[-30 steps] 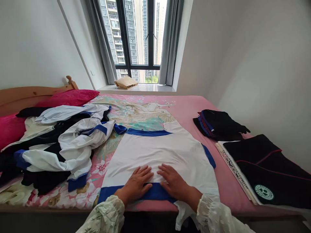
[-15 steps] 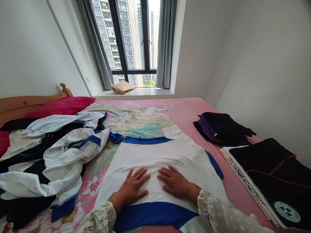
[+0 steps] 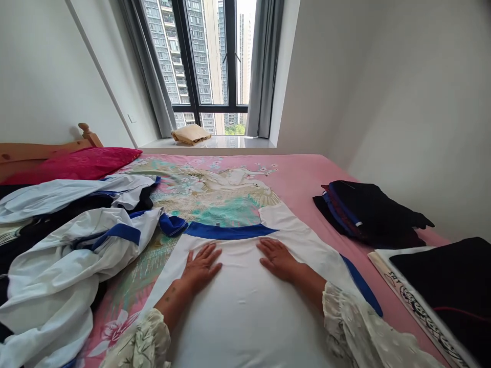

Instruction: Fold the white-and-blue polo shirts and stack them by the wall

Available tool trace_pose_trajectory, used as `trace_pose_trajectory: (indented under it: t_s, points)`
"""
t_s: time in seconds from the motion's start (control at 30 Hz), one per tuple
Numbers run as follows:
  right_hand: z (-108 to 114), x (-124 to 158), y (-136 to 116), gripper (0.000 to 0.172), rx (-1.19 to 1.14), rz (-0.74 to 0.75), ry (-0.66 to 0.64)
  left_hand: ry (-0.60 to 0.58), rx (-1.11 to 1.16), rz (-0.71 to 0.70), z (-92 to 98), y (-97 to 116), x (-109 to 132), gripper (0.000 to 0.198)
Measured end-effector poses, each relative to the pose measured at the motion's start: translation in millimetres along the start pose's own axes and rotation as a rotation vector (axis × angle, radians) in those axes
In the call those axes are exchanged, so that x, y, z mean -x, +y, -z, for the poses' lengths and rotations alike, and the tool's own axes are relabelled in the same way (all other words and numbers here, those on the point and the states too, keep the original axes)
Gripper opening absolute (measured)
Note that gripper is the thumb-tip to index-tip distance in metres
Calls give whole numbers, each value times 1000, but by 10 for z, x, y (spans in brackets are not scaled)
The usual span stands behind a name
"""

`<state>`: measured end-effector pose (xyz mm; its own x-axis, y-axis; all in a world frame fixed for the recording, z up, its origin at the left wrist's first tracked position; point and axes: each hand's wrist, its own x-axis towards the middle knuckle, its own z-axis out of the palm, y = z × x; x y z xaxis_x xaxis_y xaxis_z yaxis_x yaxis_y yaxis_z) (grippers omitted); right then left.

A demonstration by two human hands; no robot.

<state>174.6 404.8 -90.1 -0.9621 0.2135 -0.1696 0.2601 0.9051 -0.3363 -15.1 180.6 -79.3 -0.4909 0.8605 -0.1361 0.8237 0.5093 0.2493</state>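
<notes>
A white shirt with blue trim [image 3: 249, 312] lies spread flat on the bed in front of me. My left hand [image 3: 202, 266] rests palm down on its left part, fingers stretched out. On the right part lies my right hand [image 3: 279, 259], also flat with its fingers extended. Both hands are close below the blue band [image 3: 230, 232] at the shirt's far edge, with white cloth between them. A blue-edged sleeve [image 3: 360, 281] sticks out to the right. The near end of the shirt runs out of view at the bottom.
A heap of crumpled white, blue and black clothes [image 3: 65, 271] covers the bed's left side. At the right are folded dark clothes [image 3: 378, 209] and a nearer stack [image 3: 448, 286]. A red pillow [image 3: 80, 163] lies by the wooden headboard. A beige folded item [image 3: 191, 134] sits on the windowsill.
Both hands have slid away from me over the shirt, from its middle toward the far blue band. The view has shifted a little, and the near blue band is out of sight.
</notes>
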Motion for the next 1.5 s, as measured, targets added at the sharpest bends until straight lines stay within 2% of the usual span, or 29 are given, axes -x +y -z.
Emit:
trace_pose_trajectory:
  t_s: [0.07, 0.1, 0.17, 0.23, 0.27, 0.3, 0.37, 0.5, 0.63, 0.73, 0.8, 0.83, 0.87, 0.93, 1.0, 1.03, 1.1, 1.2, 1.23, 1.3, 1.33, 1.37, 1.4, 1.5]
  points:
    - [36, -140, 108, 63, 20, -107, 22, 52, -12, 132, 27, -53, -160, 51]
    - [42, -174, 135, 63, 28, -121, 43, 77, -24, 125, 28, -62, -214, 51]
    - [34, -178, 151, 61, 50, -46, 105, 104, -42, -53, 0, -66, -272, 50]
    - [21, -158, 154, 55, 80, 131, 160, 86, -42, -308, -47, -88, -304, 50]
    - [18, -164, 166, 53, 94, 217, 173, 67, -38, -387, -67, -115, -330, 50]
    - [20, -192, 190, 52, 106, 271, 181, 60, -38, -404, -79, -150, -371, 50]
    - [31, -318, 270, 54, 124, 234, 203, 88, -50, -287, -78, -240, -507, 53]
    - [35, -692, 462, 55, 155, 4, 259, 160, -50, 61, -38, -410, -893, 55]
    - [-8, -868, 543, 58, 167, -80, 346, 249, -30, 204, -73, -506, -1106, 54]
    - [-27, -822, 530, 59, 168, -78, 523, 468, 19, 173, -94, -528, -1054, 50]
    - [-30, -765, 523, 52, 135, 6, 648, 620, 58, 37, -81, -507, -974, 44]
    - [-31, -744, 531, 45, 102, 73, 684, 634, 73, -61, -72, -484, -940, 42]
    - [-32, -733, 548, 37, 63, 142, 699, 594, 81, -158, -67, -454, -917, 40]
    - [-25, -751, 606, 27, -21, 235, 687, 407, 74, -273, -77, -391, -913, 41]
    - [2, -809, 667, 27, -92, 236, 661, 253, 39, -235, -115, -347, -958, 46]
    - [25, -840, 679, 30, -127, 203, 649, 222, 18, -180, -139, -339, -991, 49]
    - [75, -864, 628, 35, -189, 93, 601, 211, -18, -80, -184, -348, -1053, 52]
    - [82, -706, 363, 46, -169, -46, 457, 211, -45, -29, -220, -386, -1109, 54]
    - [54, -594, 266, 51, -125, -22, 377, 212, -48, -28, -224, -394, -1116, 54]
    - [-14, -310, 172, 59, -31, 152, 163, 217, -53, -25, -224, -400, -1118, 54]
    - [-31, -158, 204, 59, 2, 225, 52, 219, -55, -25, -222, -398, -1116, 54]
    - [-24, -14, 298, 60, 23, 205, -17, 219, -58, -24, -219, -394, -1113, 54]
    - [12, 116, 444, 62, 44, 105, -45, 218, -62, -24, -213, -388, -1110, 54]
    - [259, 385, 994, 63, 133, -430, 30, 205, -73, -27, -193, -376, -1108, 55]
